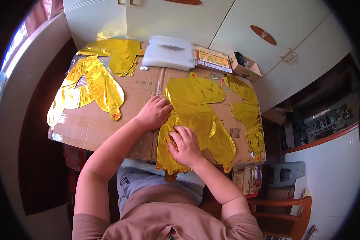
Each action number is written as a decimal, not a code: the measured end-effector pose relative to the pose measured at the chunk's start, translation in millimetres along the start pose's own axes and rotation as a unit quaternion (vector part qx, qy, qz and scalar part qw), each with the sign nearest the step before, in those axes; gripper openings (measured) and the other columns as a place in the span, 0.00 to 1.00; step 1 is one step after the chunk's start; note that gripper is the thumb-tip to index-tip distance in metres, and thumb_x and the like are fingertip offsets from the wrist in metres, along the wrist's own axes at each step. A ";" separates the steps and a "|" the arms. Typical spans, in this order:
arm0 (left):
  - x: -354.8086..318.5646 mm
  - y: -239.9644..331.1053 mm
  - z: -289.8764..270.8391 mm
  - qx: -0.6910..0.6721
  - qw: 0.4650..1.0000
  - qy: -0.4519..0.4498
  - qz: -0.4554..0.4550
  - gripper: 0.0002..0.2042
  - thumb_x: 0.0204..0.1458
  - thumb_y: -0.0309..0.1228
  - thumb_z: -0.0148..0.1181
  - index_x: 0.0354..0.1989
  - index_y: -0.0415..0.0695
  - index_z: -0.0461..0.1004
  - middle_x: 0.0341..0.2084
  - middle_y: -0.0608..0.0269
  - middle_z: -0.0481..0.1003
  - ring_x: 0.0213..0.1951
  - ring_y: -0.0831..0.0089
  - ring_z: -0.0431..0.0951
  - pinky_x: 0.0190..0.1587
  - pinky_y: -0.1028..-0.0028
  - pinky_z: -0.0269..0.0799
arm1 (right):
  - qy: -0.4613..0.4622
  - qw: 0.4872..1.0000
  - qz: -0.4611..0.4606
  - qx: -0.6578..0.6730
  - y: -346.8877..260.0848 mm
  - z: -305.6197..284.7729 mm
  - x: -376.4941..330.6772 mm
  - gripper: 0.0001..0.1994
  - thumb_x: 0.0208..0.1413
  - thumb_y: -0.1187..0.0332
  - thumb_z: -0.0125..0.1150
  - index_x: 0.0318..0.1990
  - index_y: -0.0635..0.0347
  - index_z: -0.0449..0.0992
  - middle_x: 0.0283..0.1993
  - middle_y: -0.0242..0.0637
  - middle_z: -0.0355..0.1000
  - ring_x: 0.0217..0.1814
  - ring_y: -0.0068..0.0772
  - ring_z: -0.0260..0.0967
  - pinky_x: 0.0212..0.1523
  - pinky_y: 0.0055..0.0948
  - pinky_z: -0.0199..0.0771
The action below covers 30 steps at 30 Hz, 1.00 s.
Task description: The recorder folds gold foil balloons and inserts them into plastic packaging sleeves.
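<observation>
A flat, uninflated gold foil balloon (196, 116) lies in front of me, its near end hanging over the table's front edge. My left hand (155, 113) is closed at its left edge, fingers bent onto the foil. Closer to me, my right hand (185, 147) has curled fingers and thumb around a crinkled fold of the same balloon. Exactly how the fingertips grip is partly hidden. Small round tabs with reddish dots (227, 169) stick out from the balloon's rim.
Cardboard (138, 90) covers the table. More gold foil balloons lie at the left (108, 90), far left (124, 54) and right (248, 114). Along the back stand a stack of clear plastic bags (170, 50), a printed box (212, 59) and an open small box (244, 66). A wooden chair (284, 218) is at right.
</observation>
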<state>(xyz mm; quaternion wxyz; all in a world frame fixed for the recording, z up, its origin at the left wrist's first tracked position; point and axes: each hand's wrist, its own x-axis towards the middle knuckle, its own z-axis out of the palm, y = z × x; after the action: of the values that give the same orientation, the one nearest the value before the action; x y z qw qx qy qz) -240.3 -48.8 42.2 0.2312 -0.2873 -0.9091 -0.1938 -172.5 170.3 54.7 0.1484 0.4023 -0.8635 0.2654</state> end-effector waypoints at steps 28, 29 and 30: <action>-5.7 -0.1 -29.4 -0.035 0.997 -0.066 0.017 0.36 0.45 0.60 0.66 0.55 0.43 0.70 0.47 0.56 0.71 0.57 0.57 0.71 0.66 0.56 0.59 | -0.012 0.770 0.632 0.084 229.6 -67.5 143.7 0.24 0.45 0.57 0.78 0.44 0.65 0.79 0.39 0.37 0.75 0.30 0.29 0.69 0.23 0.32 0.71; -4.1 0.9 -28.4 -0.038 0.996 -0.074 0.017 0.37 0.46 0.60 0.66 0.56 0.43 0.69 0.48 0.55 0.70 0.58 0.56 0.70 0.67 0.55 0.58 | -0.006 0.767 0.636 0.090 234.8 -67.6 140.4 0.24 0.45 0.57 0.78 0.44 0.65 0.79 0.40 0.37 0.75 0.30 0.29 0.69 0.24 0.32 0.70; -2.3 1.9 -27.4 -0.040 0.996 -0.081 0.017 0.37 0.46 0.60 0.65 0.57 0.43 0.69 0.50 0.55 0.70 0.59 0.56 0.70 0.68 0.54 0.58 | -0.001 0.763 0.639 0.096 239.9 -68.3 136.5 0.24 0.44 0.57 0.78 0.45 0.64 0.79 0.40 0.38 0.75 0.30 0.30 0.69 0.24 0.32 0.69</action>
<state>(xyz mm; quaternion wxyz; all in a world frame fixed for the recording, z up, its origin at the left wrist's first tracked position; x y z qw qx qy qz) -229.0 -61.6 63.8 0.1480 -0.3269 -0.9112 -0.2024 -441.4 254.1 93.1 -0.0955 -0.2304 -0.8908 0.3800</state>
